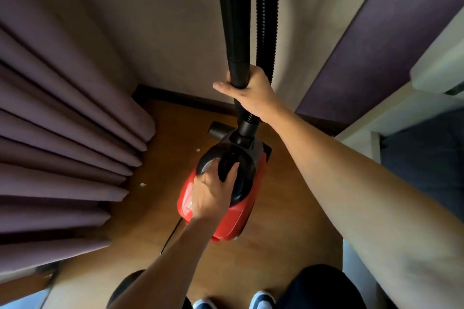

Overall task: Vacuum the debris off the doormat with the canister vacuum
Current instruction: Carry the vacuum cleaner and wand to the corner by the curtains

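Fingers (pixel 221 86) wrap smooth, perhaps plastic, tube (pixel 232 20); ribbed hose (pixel 266 20) beside.

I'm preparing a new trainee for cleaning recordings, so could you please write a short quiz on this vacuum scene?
1. What does the right hand grip?
A) the curtain
B) the black wand
C) the power cord
2. True or false: the left hand holds the carry handle of the red canister vacuum.
3. Fill in: the white scraps lie on the wooden ____.

Key: 1 B; 2 true; 3 floor.
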A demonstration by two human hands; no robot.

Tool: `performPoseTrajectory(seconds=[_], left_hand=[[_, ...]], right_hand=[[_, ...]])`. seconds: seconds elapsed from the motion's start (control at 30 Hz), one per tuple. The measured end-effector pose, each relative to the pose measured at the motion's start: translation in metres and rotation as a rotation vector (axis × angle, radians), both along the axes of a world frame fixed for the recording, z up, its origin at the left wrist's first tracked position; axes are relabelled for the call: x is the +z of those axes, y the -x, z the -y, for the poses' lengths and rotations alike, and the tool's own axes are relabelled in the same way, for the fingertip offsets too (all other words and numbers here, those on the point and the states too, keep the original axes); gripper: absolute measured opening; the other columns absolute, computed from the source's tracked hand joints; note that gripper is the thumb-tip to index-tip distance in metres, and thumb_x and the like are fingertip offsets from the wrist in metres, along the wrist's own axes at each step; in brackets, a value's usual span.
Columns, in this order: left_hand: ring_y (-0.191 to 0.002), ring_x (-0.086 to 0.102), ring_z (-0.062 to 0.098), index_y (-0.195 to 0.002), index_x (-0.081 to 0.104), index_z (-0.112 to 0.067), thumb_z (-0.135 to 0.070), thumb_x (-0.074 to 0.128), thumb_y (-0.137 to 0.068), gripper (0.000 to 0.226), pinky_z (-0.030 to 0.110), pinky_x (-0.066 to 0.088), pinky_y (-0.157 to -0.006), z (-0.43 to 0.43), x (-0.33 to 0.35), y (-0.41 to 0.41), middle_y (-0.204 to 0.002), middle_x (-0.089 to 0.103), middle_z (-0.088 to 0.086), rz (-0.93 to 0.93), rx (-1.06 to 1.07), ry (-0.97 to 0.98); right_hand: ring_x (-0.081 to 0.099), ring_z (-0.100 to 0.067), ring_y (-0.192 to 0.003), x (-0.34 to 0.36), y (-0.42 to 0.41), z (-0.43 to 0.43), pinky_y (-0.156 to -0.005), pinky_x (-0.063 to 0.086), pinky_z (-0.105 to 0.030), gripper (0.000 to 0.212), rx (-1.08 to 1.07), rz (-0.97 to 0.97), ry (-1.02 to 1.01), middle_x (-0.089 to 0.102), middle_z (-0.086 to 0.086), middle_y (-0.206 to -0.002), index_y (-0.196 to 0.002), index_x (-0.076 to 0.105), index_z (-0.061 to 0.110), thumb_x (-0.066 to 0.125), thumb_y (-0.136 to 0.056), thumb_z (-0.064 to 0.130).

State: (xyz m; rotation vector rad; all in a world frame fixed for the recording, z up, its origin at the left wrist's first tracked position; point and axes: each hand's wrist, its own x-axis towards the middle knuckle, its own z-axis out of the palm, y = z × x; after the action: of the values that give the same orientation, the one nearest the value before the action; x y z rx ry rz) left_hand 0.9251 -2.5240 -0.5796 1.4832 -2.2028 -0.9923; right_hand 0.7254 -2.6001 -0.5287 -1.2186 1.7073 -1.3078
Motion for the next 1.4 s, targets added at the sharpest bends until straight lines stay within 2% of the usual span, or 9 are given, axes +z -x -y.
performPoseTrajectory(seconds=[0.13, 0.2, 0.27, 0.43, 0.63, 0.77, 0.87, 1.0, 1.4], left_hand=[[-0.065, 0.069, 0.016, -0.119, 0.064, -0.007, -0.043, 0.058, -0.099, 0.041, 0.017, 0.053, -0.048, 0.01, -0.044, 0.007, -0.084, 0.072, 0.004, 0.021, 0.024, 0.024], [-0.067, 0.072, 0.019, -0.119, 0.064, -0.007, -0.044, 0.058, -0.099, 0.042, 0.03, 0.059, -0.051, 0.013, -0.059, 0.01, -0.084, 0.072, 0.007, 0.019, 0.052, 0.031], [-0.066, 0.071, 0.019, -0.12, 0.064, -0.008, -0.044, 0.058, -0.099, 0.042, 0.034, 0.06, -0.052, 0.015, -0.07, 0.014, -0.083, 0.072, 0.006, 0.013, 0.079, 0.026], [-0.067, 0.07, 0.021, -0.116, 0.065, -0.012, -0.05, 0.054, -0.098, 0.043, 0.041, 0.059, -0.055, 0.028, -0.098, 0.019, -0.08, 0.07, 0.005, 0.021, 0.125, 0.041], [-0.075, 0.072, 0.026, -0.117, 0.066, -0.008, -0.045, 0.059, -0.098, 0.042, 0.042, 0.061, -0.061, 0.034, -0.123, 0.026, -0.088, 0.073, 0.009, -0.031, 0.147, 0.032], [-0.085, 0.069, 0.028, -0.115, 0.066, -0.008, -0.044, 0.059, -0.099, 0.039, 0.03, 0.047, -0.062, 0.045, -0.122, 0.035, -0.093, 0.071, 0.008, -0.004, 0.137, 0.028], [-0.092, 0.068, 0.031, -0.115, 0.063, -0.01, -0.047, 0.057, -0.099, 0.041, 0.035, 0.053, -0.069, 0.05, -0.123, 0.043, -0.099, 0.071, 0.01, -0.006, 0.138, 0.004], [-0.089, 0.068, 0.031, -0.11, 0.063, -0.011, -0.049, 0.056, -0.099, 0.04, 0.039, 0.056, -0.071, 0.052, -0.128, 0.051, -0.096, 0.071, 0.008, -0.002, 0.153, -0.003], [-0.095, 0.068, 0.035, -0.113, 0.061, -0.017, -0.055, 0.05, -0.099, 0.042, 0.039, 0.056, -0.077, 0.07, -0.132, 0.063, -0.1, 0.071, 0.009, 0.136, 0.174, -0.02]], right_hand=[[0.056, -0.005, -0.062, -0.041, 0.006, 0.014, -0.066, 0.048, -0.014, 0.033, -0.035, 0.004, 0.031, 0.052, 0.001, -0.066, -0.068, 0.053, 0.019, 0.079, -0.089, 0.019], [0.058, -0.007, -0.065, -0.055, 0.006, 0.018, -0.065, 0.049, -0.011, 0.032, -0.038, 0.024, 0.046, 0.053, -0.003, -0.069, -0.069, 0.054, 0.017, 0.079, -0.089, 0.018], [0.058, -0.003, -0.063, -0.067, 0.007, 0.025, -0.064, 0.048, -0.008, 0.032, -0.031, 0.032, 0.052, 0.054, -0.004, -0.069, -0.068, 0.055, 0.017, 0.08, -0.088, 0.017], [0.059, -0.006, -0.065, -0.091, 0.01, 0.046, -0.065, 0.047, -0.013, 0.032, -0.015, 0.027, 0.023, 0.057, -0.007, -0.072, -0.07, 0.056, 0.015, 0.081, -0.087, 0.022], [0.055, 0.002, -0.058, -0.108, 0.013, 0.057, -0.061, 0.045, -0.01, 0.035, -0.031, 0.059, 0.029, 0.052, 0.006, -0.065, -0.067, 0.054, 0.021, 0.085, -0.083, 0.018], [0.064, -0.01, -0.073, -0.117, 0.012, 0.058, -0.072, 0.053, -0.021, 0.026, -0.139, -0.027, 0.117, 0.062, 0.003, -0.074, -0.078, 0.062, 0.017, 0.087, -0.081, 0.023], [0.063, -0.004, -0.077, -0.124, 0.009, 0.055, -0.07, 0.045, -0.004, 0.023, -0.192, -0.145, 0.166, 0.063, 0.011, -0.079, -0.094, 0.066, 0.014, 0.084, -0.084, 0.025], [0.066, -0.014, -0.089, -0.126, 0.017, 0.057, -0.066, 0.042, 0.0, 0.038, -0.201, -0.252, 0.114, 0.066, 0.004, -0.09, -0.11, 0.067, 0.006, 0.081, -0.086, 0.032], [0.065, -0.013, -0.077, -0.129, 0.023, 0.071, -0.06, 0.043, -0.008, 0.027, -0.199, -0.3, 0.055, 0.07, -0.001, -0.084, -0.092, 0.07, 0.01, 0.079, -0.088, 0.035]])
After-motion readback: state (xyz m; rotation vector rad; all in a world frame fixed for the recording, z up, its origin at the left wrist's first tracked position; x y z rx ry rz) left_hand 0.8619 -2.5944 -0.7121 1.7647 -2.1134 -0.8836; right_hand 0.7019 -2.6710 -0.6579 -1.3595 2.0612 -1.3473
